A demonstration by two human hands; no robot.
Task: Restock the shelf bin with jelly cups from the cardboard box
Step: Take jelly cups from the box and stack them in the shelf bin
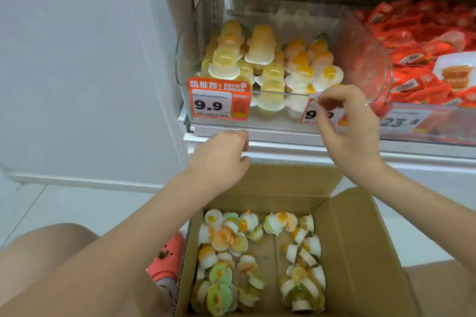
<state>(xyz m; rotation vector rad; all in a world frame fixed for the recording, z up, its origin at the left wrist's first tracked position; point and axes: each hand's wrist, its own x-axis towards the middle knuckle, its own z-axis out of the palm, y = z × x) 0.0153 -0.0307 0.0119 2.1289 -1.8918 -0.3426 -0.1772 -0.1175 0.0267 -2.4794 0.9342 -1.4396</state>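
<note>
The clear plastic shelf bin [360,59] holds stacked jelly cups [260,46] in yellow and orange. Below it stands an open cardboard box [360,252] with several loose jelly cups [231,239] on its bottom. My right hand [347,131] hovers at the bin's front rim, fingers loosely spread, thumb and forefinger close together with nothing visible between them. Lower down, my left hand [221,154] is in front of the white shelf edge above the box, seen from the back, fingers loosely curled. I see no cup in it.
Orange price tags [219,100] hang on the bin's front. A neighbouring bin of red snack packets [417,41] lies to the right. A white wall is on the left. A coral shoe [167,257] sits beside the box, and bare knees flank it.
</note>
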